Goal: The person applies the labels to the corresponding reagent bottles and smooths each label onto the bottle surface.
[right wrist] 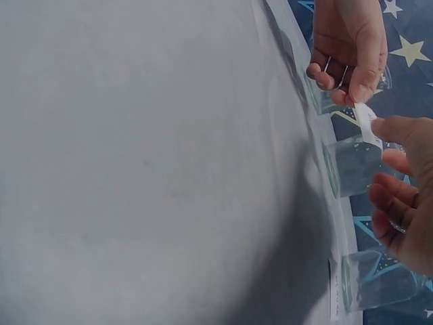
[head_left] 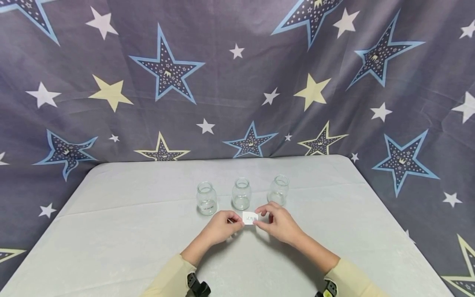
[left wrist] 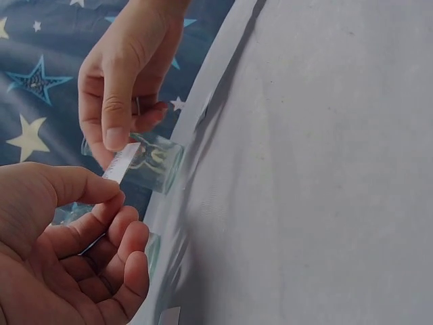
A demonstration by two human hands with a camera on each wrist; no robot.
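Observation:
A small white paper label (head_left: 249, 218) with dark handwriting is held up between the two hands, in front of the middle glass jar (head_left: 241, 196). My left hand (head_left: 222, 226) pinches its left edge between thumb and forefinger. At the right edge, the thumb and forefinger of my right hand (head_left: 279, 224) pinch it too. In the left wrist view the label (left wrist: 122, 162) appears nearly edge-on, its writing facing away from the table's near side. Another glass jar (head_left: 206, 200) stands on the left, with dark writing visible low on it. The right-hand glass jar (head_left: 279, 189) is partly hidden by my right hand.
All the jars stand in a row on a white-covered table (head_left: 122, 247). A white slip (right wrist: 334, 291) shows by the right jar in the right wrist view. Another white slip (left wrist: 170, 316) sits at the left wrist view's bottom edge. A star-patterned curtain (head_left: 222, 82) hangs behind.

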